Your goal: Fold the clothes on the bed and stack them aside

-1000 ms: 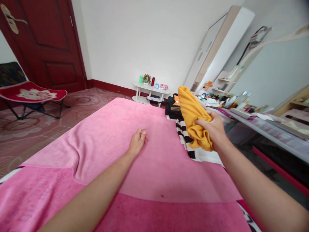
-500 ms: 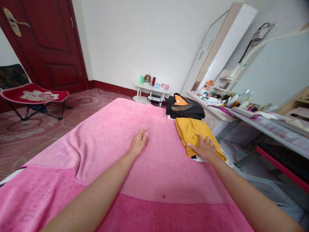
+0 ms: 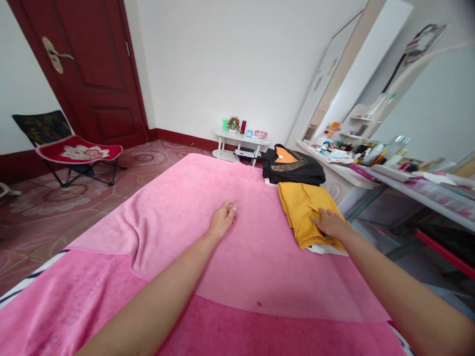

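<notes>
A folded mustard-yellow garment (image 3: 302, 207) lies at the right edge of the pink blanket (image 3: 178, 207), on top of a garment of which only a white edge (image 3: 326, 249) shows. My right hand (image 3: 331, 223) rests flat on the yellow garment, fingers spread, gripping nothing. Beyond it sits a folded black garment (image 3: 295, 168) with an orange panel and gold trim. My left hand (image 3: 221, 220) lies palm-down on the blanket's middle, fingers loosely together, holding nothing.
A cluttered dressing table (image 3: 356, 175) with a large mirror (image 3: 426, 99) runs along the right. A small white side table (image 3: 241, 143) with a plant and bottles stands by the far wall. A red folding chair (image 3: 74, 153) and a dark red door (image 3: 89, 69) are at the left.
One second ago my right hand held the yellow garment bunched above a striped one. It laid the garment flat on that pile, let go, and now rests on it. The view shifted slightly.
</notes>
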Tool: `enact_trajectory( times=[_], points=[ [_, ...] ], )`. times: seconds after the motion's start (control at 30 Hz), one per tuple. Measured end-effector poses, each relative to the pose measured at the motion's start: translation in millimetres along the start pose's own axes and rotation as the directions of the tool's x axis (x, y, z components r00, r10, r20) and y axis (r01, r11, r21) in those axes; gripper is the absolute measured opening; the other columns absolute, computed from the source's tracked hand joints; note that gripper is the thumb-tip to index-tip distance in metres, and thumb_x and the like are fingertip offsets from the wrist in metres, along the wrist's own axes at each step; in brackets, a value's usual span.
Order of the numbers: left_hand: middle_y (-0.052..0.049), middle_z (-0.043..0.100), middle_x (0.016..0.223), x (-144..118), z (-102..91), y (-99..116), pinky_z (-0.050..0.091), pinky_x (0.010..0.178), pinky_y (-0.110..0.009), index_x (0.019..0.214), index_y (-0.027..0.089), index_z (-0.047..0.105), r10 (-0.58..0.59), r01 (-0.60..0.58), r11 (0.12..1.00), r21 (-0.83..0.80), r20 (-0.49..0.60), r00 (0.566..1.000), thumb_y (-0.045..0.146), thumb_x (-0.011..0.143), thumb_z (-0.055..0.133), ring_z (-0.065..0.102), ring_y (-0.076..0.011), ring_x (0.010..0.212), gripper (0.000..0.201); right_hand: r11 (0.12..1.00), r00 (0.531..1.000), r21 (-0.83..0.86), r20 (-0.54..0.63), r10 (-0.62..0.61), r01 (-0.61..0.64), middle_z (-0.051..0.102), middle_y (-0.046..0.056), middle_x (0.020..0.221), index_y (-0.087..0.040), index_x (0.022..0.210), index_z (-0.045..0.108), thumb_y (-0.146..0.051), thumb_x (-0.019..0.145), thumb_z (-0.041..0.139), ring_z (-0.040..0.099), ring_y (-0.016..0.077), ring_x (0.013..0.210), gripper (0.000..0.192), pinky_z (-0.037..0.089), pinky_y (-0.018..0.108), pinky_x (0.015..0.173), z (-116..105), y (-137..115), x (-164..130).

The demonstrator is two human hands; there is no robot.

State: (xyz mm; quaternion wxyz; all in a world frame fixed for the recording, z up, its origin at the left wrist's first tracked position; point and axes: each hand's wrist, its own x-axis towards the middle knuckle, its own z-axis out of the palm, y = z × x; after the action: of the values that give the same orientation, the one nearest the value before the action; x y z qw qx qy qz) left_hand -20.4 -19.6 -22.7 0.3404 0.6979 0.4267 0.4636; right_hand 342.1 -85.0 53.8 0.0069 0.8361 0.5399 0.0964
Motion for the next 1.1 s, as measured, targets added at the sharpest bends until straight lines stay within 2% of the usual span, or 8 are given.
enact_trajectory(
  times=[0.07,0.13,0.17,0.23,0.37,0.5,0.8,1.1],
  points=[
    [0.002,0.063,0.07,0,0.3,0,0.044,0.06,-0.024,0.117,0.02,0.051,0.0,0.0,1.0,0.002,0.002,1.0,0.032,0.09,0.042,0.058,-0.0125,0.058,0.031,0.997,0.989,0.027,-0.133,-0.069,0.073,0.045,0.019,0.135,-0.015,0.127,0.052,-0.035,0.085,0.04,0.041,0.0313,0.126,0.047,0.035,0.051,0.099,-19,-29,-14],
    [0.001,0.063,0.07,0,0.6,0,0.044,0.06,-0.024,0.116,0.019,0.052,0.001,-0.001,1.0,-0.001,0.006,1.0,0.031,0.089,0.043,0.058,-0.0127,0.06,0.031,0.971,0.936,0.067,-0.288,-0.202,0.23,0.034,0.015,0.146,-0.016,0.13,0.048,-0.03,0.086,0.04,0.031,0.0282,0.134,0.046,0.028,0.049,0.105,-28,-67,-37],
    [0.001,0.063,0.07,0,0.8,0,0.044,0.06,-0.023,0.116,0.019,0.052,0.0,0.0,1.0,-0.002,0.007,1.0,0.031,0.089,0.043,0.058,-0.0127,0.06,0.03,0.95,0.916,0.088,-0.304,-0.261,0.3,0.03,0.013,0.149,-0.018,0.131,0.048,-0.03,0.087,0.04,0.027,0.0272,0.136,0.046,0.025,0.049,0.107,-26,-85,-50],
    [0.002,0.063,0.07,0,1.0,0,0.044,0.06,-0.023,0.115,0.019,0.053,-0.001,0.001,1.0,0.002,0.007,1.0,0.03,0.089,0.044,0.058,-0.0126,0.06,0.03,0.915,0.909,0.145,-0.25,-0.334,0.376,0.026,0.011,0.151,-0.019,0.132,0.047,-0.035,0.088,0.041,0.022,0.027,0.138,0.047,0.02,0.05,0.109,-12,-119,-72],
    [0.001,0.063,0.071,-1,1.3,-2,0.044,0.062,-0.023,0.114,0.019,0.054,0.007,-0.007,1.0,0.022,0.012,1.0,0.027,0.088,0.044,0.058,-0.0122,0.061,0.029,0.905,0.945,0.271,-0.086,-0.316,0.327,0.029,0.012,0.15,-0.018,0.139,0.041,-0.045,0.091,0.034,0.023,0.0286,0.139,0.055,0.018,0.053,0.11,26,-153,-91],
    [0.001,0.064,0.073,-2,1.0,-3,0.044,0.062,-0.023,0.114,0.018,0.055,0.0,-0.001,1.0,0.027,0.029,1.0,0.027,0.087,0.046,0.058,-0.0122,0.063,0.03,0.896,0.949,0.315,-0.074,-0.306,0.313,0.03,0.01,0.15,-0.02,0.141,0.038,-0.047,0.092,0.032,0.024,0.0273,0.139,0.057,0.016,0.052,0.11,39,-153,-87],
    [-0.001,0.065,0.074,-4,-0.7,4,0.045,0.065,-0.024,0.109,0.016,0.057,0.015,-0.016,1.0,0.013,0.045,0.999,0.024,0.085,0.047,0.06,-0.0133,0.067,0.028,0.844,0.94,0.413,-0.126,-0.318,0.341,0.04,0.008,0.145,-0.021,0.133,0.05,-0.041,0.089,0.041,0.031,0.0244,0.136,0.049,0.02,0.047,0.111,37,-142,-85],
    [-0.001,0.066,0.076,-4,0.2,-2,0.046,0.067,-0.025,0.109,0.017,0.059,0.019,-0.019,1.0,0.003,0.045,0.999,0.024,0.084,0.049,0.061,-0.0141,0.069,0.028,0.799,0.931,0.479,-0.168,-0.324,0.365,0.045,0.009,0.141,-0.018,0.128,0.055,-0.036,0.088,0.042,0.036,0.0235,0.134,0.046,0.023,0.045,0.111,35,-138,-87]
  ],
)
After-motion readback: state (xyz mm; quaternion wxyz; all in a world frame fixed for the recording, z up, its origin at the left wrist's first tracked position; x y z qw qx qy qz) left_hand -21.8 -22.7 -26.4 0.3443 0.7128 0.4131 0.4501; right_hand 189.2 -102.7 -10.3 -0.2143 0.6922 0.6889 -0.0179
